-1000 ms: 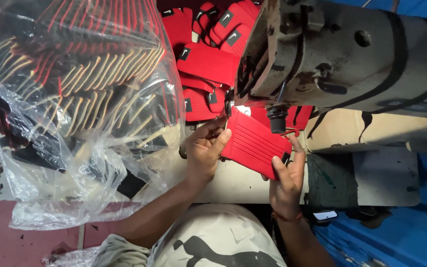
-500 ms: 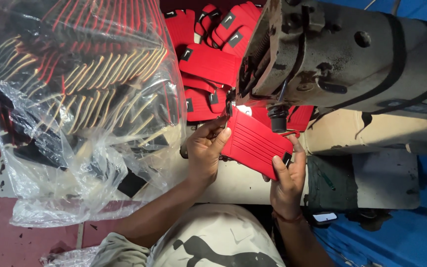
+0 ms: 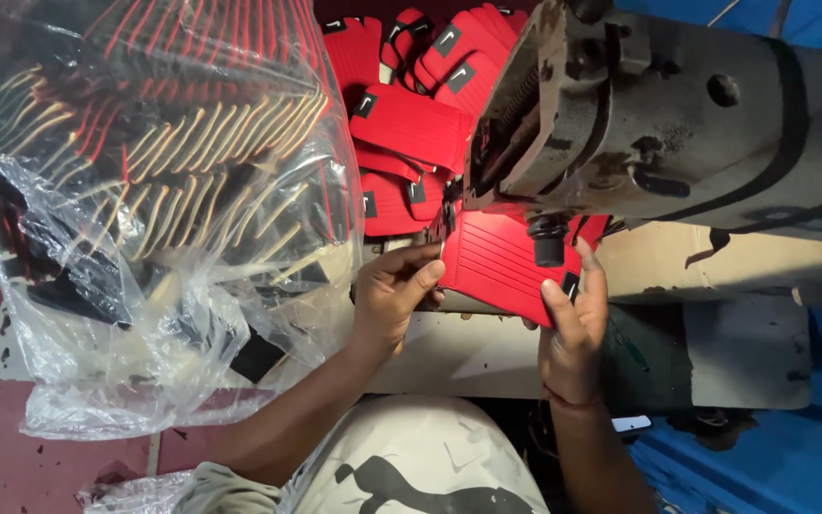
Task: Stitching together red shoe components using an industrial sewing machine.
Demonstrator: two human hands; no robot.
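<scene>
While the red ribbed fabric panel (image 3: 501, 271) lay flat on the desk (image 3: 468, 347) beneath the head of the grey sewing machine (image 3: 677, 124), both hands held it from its near side. The left hand (image 3: 394, 295) was at the panel's left edge, its fingers curled closed over that edge with the thumb pressing on top. The right hand (image 3: 571, 324) was at the panel's lower right corner, fingers nearly straight and lying along the right edge, the thumb laid on the ribbed face, so the corner was pinched between them. A small black tab (image 3: 570, 286) showed at that corner, just beside the right fingers. The machine's dark round knob (image 3: 548, 249) hung over the panel's upper right part, between the two hands; whether it touched the cloth could not be told.

Beyond the panel, on the far side of the machine head, a pile of similar red panels with black tabs (image 3: 411, 124) lay heaped. To the left of the left hand, well filling that side of the desk, stood a large clear plastic bag (image 3: 154, 219) stuffed with striped black, red and cream pieces. Part of a blue surface (image 3: 763, 466) showed at the lower right.
</scene>
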